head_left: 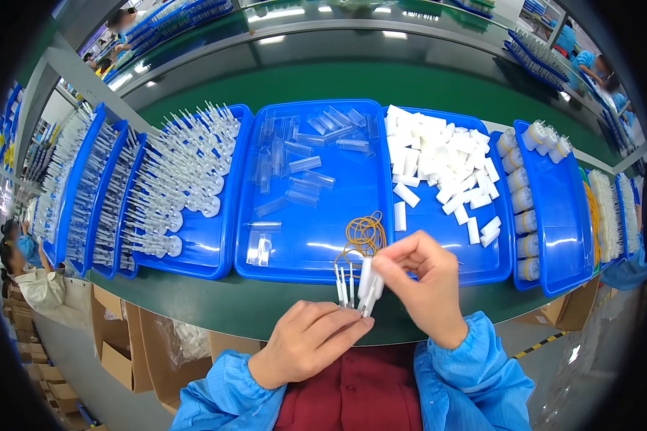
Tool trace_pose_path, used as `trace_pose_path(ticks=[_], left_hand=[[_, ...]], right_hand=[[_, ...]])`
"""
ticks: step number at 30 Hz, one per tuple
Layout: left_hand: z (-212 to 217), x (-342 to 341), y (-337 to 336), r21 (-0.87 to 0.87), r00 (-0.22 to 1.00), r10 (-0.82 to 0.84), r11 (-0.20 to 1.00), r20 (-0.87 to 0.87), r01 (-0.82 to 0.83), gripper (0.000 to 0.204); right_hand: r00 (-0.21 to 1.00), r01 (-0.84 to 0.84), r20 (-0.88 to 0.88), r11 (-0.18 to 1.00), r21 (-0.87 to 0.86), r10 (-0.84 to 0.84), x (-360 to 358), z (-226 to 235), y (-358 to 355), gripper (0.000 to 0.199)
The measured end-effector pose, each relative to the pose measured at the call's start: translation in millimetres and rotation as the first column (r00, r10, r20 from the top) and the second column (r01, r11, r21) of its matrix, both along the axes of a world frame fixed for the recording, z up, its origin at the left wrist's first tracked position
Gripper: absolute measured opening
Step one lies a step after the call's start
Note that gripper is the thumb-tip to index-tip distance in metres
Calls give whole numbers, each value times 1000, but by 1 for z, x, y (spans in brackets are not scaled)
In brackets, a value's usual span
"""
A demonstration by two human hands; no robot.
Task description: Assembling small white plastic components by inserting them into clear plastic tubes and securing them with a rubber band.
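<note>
Middle tray (295,248): clear tubes (305,164), tan bands (365,235)
Tray right of it (485,262): white cylinders (407,195)
Tray left of it (203,246): stemmed parts (187,172)
Left hand (305,341): clamped on rods (351,289)
Right hand (431,291): pinching white cylinder (366,276)

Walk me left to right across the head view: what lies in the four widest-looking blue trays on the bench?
White stemmed pieces → clear tubes → short white cylinders → a few small pale pieces.
</note>
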State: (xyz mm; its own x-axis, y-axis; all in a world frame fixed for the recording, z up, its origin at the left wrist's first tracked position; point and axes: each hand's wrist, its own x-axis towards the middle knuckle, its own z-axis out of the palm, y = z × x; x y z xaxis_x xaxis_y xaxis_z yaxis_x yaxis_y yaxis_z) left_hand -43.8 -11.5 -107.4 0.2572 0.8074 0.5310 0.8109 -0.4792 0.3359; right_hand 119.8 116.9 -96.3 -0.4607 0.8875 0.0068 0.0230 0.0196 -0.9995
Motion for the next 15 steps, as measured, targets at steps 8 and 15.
trace_pose_path(ticks=[8, 15], left_hand=[[-12, -5, 2, 118, 965, 101, 984, 243, -133, 46], [-13, -3, 1, 86, 914, 145, 978, 379, -191, 47]], right_hand=[[952, -276, 273, 770, 576, 137, 7, 12, -2, 23], [981, -140, -78, 927, 348, 177, 8, -8, -13, 22]])
